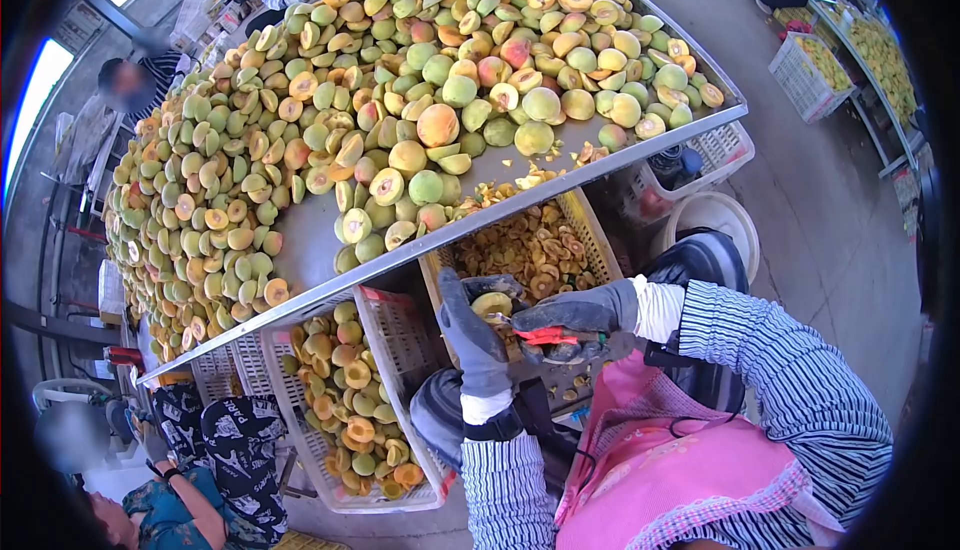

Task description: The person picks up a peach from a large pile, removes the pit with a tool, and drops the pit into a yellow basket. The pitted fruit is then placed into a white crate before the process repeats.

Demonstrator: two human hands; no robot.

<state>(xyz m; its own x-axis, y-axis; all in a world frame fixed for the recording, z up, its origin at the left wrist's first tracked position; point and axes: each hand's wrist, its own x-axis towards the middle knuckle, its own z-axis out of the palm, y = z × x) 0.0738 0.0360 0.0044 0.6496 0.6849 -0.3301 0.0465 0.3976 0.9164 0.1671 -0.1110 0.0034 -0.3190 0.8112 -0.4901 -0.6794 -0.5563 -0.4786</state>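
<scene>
Lying between left hand (472, 345) fingers (455, 300) — peach half (492, 304); right hand (580, 315) grips red tool (545, 336).

L hand (470, 338) gloved, fingers curled | R hand (577, 315) gloved, fist closed | hands touching

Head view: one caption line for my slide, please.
Gloved left hand holds a peach half; right hand grips a red-handled tool beside a fruit-heaped table.
</scene>
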